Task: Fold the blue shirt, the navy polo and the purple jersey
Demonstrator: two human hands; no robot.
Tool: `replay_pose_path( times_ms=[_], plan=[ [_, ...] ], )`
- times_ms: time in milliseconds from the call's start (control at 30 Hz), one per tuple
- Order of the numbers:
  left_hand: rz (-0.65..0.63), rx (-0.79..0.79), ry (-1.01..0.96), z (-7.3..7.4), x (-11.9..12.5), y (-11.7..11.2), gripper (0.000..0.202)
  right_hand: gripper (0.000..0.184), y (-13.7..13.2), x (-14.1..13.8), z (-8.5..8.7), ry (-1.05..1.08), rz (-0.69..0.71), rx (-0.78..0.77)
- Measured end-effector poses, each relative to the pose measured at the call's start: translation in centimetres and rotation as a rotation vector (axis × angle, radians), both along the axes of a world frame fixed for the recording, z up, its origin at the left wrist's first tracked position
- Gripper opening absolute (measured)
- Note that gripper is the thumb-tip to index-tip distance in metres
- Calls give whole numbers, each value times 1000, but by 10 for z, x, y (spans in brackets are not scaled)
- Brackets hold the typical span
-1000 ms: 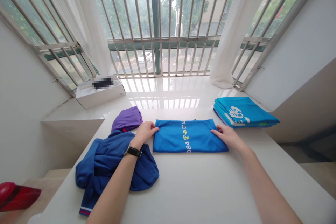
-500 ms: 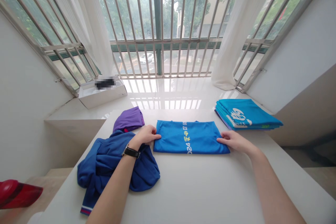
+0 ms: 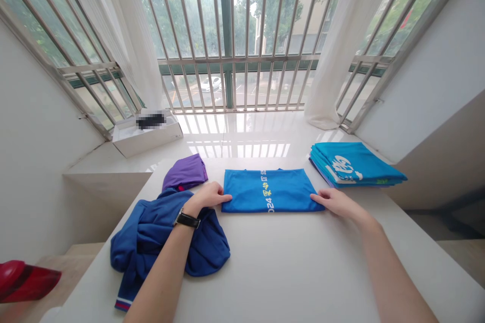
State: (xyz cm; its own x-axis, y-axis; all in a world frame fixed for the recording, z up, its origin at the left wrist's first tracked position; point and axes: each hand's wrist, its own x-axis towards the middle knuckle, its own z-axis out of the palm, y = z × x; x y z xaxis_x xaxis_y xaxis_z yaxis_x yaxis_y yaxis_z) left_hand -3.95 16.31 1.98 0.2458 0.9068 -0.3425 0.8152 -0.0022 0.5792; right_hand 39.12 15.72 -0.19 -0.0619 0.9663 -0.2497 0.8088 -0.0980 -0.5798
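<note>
A bright blue T-shirt (image 3: 282, 189), folded into a rectangle with yellow and white print, lies flat in the middle of the white table (image 3: 288, 272). My left hand (image 3: 206, 197), with a black watch on its wrist, has curled fingers pinching the shirt's near left corner. Over at the near right corner, my right hand (image 3: 335, 201) touches the cloth with fingers stretched out and low. A crumpled dark blue garment (image 3: 151, 234) sits under my left forearm. Behind it lies a purple garment (image 3: 185, 171).
A stack of folded turquoise shirts (image 3: 356, 164) sits at the table's far right. A white open box (image 3: 147, 133) rests on the glossy window ledge at left. Barred windows and white curtains stand behind. A red object (image 3: 22, 277) shows at the lower left edge.
Both hands have slid along the shirt's side edges toward me, to its near corners. The folded shirt looks slightly shorter front to back.
</note>
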Motion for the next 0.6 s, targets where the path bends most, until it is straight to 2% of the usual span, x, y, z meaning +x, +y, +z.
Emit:
replay_pose_path(
  times_ms=[133, 300, 467, 600],
  plan=[
    [-12, -13, -13, -7, -1, 3, 46, 44, 0, 0, 2, 90, -21, -102],
    [98, -13, -105, -14, -2, 4, 46, 43, 0, 0, 0, 116, -48, -81],
    [54, -38, -85, 0, -1, -1, 48, 48, -1, 3, -2, 58, -13, -99],
    [-17, -63, -47, 9, -2, -4, 46, 48, -5, 3, 5, 13, 27, -104]
  ],
)
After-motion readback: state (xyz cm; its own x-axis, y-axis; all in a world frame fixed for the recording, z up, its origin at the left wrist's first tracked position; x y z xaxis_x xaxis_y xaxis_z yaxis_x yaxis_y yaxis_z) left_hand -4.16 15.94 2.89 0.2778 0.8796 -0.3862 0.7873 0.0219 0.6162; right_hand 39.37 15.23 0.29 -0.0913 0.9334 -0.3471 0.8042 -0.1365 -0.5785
